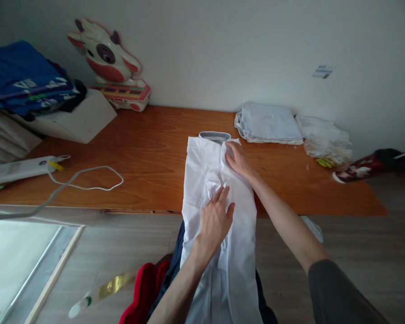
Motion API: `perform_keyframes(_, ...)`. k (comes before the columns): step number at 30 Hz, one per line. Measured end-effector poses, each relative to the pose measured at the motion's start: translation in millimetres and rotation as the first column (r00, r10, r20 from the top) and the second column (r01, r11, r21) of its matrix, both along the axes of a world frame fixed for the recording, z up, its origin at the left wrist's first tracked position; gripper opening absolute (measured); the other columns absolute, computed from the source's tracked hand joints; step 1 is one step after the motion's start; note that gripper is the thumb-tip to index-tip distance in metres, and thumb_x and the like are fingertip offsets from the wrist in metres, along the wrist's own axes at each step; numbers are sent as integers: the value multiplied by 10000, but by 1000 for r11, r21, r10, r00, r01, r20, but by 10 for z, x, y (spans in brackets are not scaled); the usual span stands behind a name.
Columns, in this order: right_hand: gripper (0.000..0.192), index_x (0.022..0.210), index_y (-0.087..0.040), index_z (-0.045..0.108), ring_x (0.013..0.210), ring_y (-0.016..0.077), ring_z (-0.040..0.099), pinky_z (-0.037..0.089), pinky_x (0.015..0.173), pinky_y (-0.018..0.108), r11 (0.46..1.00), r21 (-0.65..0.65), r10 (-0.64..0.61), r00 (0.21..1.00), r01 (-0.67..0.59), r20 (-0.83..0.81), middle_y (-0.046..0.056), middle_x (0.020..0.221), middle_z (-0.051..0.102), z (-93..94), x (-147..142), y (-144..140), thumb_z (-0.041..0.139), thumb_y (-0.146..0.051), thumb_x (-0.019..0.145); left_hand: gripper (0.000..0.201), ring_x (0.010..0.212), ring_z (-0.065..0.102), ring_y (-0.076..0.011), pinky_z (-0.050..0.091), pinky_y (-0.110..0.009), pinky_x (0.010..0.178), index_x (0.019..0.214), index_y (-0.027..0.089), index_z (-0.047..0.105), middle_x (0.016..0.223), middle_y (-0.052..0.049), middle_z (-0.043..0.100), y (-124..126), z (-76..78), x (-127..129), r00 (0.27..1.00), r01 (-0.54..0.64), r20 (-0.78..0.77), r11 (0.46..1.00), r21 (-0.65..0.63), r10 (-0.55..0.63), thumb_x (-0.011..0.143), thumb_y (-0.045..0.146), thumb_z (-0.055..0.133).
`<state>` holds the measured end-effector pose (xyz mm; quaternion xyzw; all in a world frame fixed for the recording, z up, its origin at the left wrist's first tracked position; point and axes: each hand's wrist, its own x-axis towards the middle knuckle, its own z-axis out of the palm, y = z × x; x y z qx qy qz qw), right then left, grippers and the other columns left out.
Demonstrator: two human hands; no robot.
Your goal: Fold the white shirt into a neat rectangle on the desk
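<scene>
A white collared shirt (pixel 202 180) lies folded into a long strip, its collar on the wooden table and its lower part running over the table's front edge onto my lap. My left hand (pixel 216 220) rests on the shirt's middle with its fingers stretched out, beside a bunched patch of cloth. Higher up, just below the collar on the right side, my right hand (pixel 239 159) lies on the fabric, thumb apart from the fingers. The undersides of both hands are hidden.
On the wooden table (pixel 155 148), a folded pale cloth stack (pixel 270 122), a plastic bag (pixel 327 141) and a dark red tumbler (pixel 361 166) stand right. To the left are a cow keyboard toy (pixel 121 92), a white box (pixel 84 119) under blue clothes (pixel 23 81), and a white cable (pixel 111 168).
</scene>
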<state>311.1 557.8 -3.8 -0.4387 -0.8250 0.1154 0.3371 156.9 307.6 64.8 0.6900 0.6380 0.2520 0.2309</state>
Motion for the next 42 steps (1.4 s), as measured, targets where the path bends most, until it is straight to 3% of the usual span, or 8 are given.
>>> perform_keyframes(6,721,1706,-290,301,1630,458,155,152,1279,729,993,-66,-62,916,96,397,66,1778,266,27,-175,-182,482,-548,1057,458,1124,744,-293,623,-391,871,1488,216,578,1397,-138,682,211,33,-30,995,8,-100,1000,19,-6,1040,303,609)
perform_keyframes(17,787,1747,-243,87,1666,401,57,82,1316,684,982,-152,-35,899,112,437,60,1809,107,81,-283,-662,345,-590,1089,254,818,742,-177,601,-329,831,1212,269,750,1148,-39,799,191,-108,-287,988,56,137,995,88,-67,1082,325,539)
perform_keyframes(19,739,1745,-259,111,1670,381,39,58,1322,668,987,-139,-16,893,87,449,48,1812,78,74,-296,-712,347,-530,1100,276,931,750,-205,596,-344,889,1179,259,755,1083,-47,806,389,-113,-396,992,25,118,989,149,-43,1093,353,510)
perform_keyframes(24,654,1742,-222,136,1672,288,119,97,1349,575,982,-181,8,939,58,344,45,1797,179,52,-246,-668,251,-348,1110,517,1596,353,-347,304,-592,1289,1575,228,503,1676,-111,475,891,-303,-621,991,56,-130,965,255,-24,1078,372,512)
perform_keyframes(31,635,1721,-201,245,1658,313,186,92,1338,624,974,-194,-71,969,118,236,80,1783,243,46,-411,-571,217,-368,1109,561,1634,246,-389,163,-664,1312,1597,212,473,1732,-128,375,1006,-442,-619,973,108,-222,969,220,-59,1074,414,499)
perform_keyframes(34,619,1696,-204,303,1648,307,218,84,1338,635,987,-137,-65,988,85,141,94,1766,299,239,-341,-782,261,-394,1108,383,1481,504,-291,350,-537,1264,1402,207,635,1519,-120,621,818,-334,-730,997,60,21,948,312,-70,1097,340,447)
perform_keyframes(38,459,1447,-295,619,1434,330,538,405,1235,574,970,-118,-236,935,212,-265,115,1490,616,371,92,-1706,394,-467,1085,243,1009,674,-198,548,-360,957,1093,192,668,1065,-69,708,55,-442,-966,861,-427,427,848,313,276,1066,396,537)
perform_keyframes(42,366,1287,-333,682,1147,342,687,583,990,543,754,-371,-656,642,542,-397,124,1231,701,17,486,-3033,580,-504,980,380,874,655,-182,542,-296,777,1166,192,640,1026,-48,687,-922,-838,-1112,694,-574,483,815,-78,534,948,496,708)
